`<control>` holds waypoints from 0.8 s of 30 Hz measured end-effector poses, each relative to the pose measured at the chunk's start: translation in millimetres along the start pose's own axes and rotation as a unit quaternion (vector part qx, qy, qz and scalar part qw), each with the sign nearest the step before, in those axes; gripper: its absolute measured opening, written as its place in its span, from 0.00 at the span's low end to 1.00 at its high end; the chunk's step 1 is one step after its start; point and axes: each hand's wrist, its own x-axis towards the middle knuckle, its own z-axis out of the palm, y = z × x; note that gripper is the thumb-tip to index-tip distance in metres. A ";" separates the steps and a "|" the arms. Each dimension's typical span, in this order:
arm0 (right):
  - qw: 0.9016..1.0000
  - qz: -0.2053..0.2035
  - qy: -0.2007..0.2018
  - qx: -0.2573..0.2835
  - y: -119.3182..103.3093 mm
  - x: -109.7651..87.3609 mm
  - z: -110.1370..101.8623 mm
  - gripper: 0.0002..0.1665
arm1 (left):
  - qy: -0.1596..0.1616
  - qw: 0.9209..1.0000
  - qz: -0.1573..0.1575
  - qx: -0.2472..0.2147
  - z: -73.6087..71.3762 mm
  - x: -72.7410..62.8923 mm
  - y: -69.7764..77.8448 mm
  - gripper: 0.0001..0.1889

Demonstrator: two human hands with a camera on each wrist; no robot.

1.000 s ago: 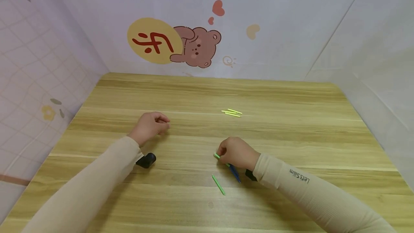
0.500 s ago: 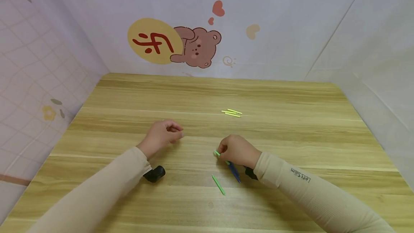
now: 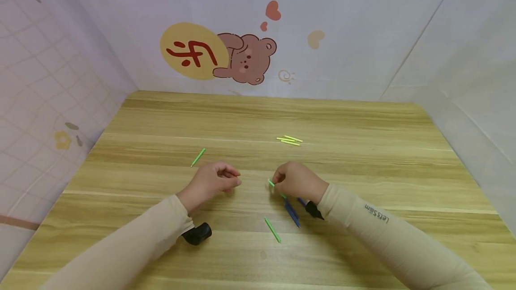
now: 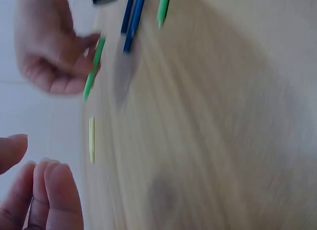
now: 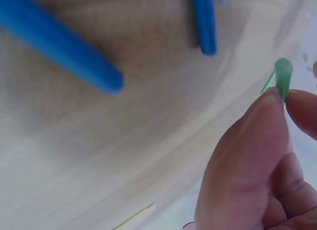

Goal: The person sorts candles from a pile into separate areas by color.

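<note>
Between thumb and fingers, my right hand (image 3: 300, 183) pinches a thin green stick (image 4: 94, 69) above the table. My left hand (image 3: 211, 182) is held to its left, with nothing between thumb and fingertips, which stand apart in the left wrist view. Beyond the left hand lies a second green stick (image 3: 198, 157) with a small pale tip. A third green stick (image 3: 273, 230) lies nearer the front. Several blue sticks (image 3: 292, 214) lie beneath and beside the right wrist, partly hidden by it in the head view.
Several yellow sticks (image 3: 289, 140) lie in a loose group farther back on the wooden table (image 3: 363, 147). A black wrist device (image 3: 197, 234) is under the left wrist and another (image 3: 313, 210) at the right one. Printed cloth walls (image 3: 342, 66) surround the table's back and sides.
My left hand has moved right and nearer the front, and the green stick behind it now shows. The right hand has moved slightly away with its green stick, exposing more of the blue sticks.
</note>
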 end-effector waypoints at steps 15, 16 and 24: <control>0.999 -0.005 -0.003 0.046 1.2 29.6 -9.4 0.06 | -0.092 0.995 0.003 -0.049 27.7 -15.7 -2.1 0.13; 0.999 -0.003 -0.004 0.053 2.1 32.3 -9.8 0.07 | -0.095 0.994 0.005 -0.049 29.1 -15.8 -2.9 0.13; 0.995 0.015 -0.017 0.101 5.7 52.2 -17.1 0.09 | -0.129 0.990 0.021 -0.057 39.0 -15.9 -4.2 0.12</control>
